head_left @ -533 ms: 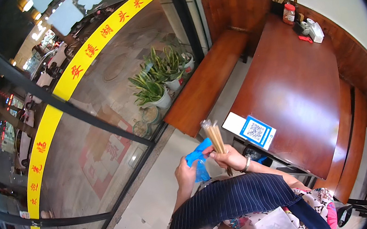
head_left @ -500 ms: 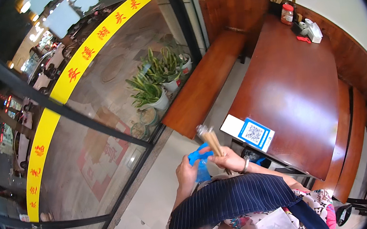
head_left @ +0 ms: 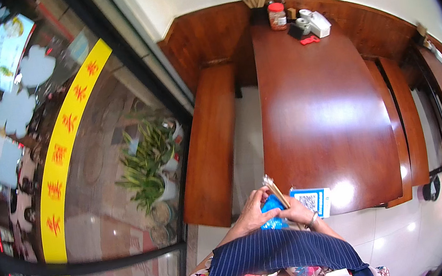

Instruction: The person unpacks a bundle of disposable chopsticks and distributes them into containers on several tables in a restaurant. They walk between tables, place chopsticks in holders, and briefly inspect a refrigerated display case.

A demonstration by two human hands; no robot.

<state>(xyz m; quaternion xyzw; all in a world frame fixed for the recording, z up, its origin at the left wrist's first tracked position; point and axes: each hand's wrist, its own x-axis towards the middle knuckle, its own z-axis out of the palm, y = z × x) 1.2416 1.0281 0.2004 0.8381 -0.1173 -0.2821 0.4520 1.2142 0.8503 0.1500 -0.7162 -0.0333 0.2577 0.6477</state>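
One long, glossy reddish-brown table [head_left: 309, 87] stretches away from us, a wooden bench [head_left: 211, 145] along its left. Near the table's closest left corner, our left hand [head_left: 249, 213] grasps crumpled blue plastic [head_left: 271, 216], and just beside it our right hand [head_left: 299, 212] grips a bundle of slim, pale sticks [head_left: 277, 192], which leans up and to the left. We judge the plastic light, soft and slippery — best pinched by a gathered fold. The sticks look light and stiff but could slide against each other — best gripped together, round the middle.
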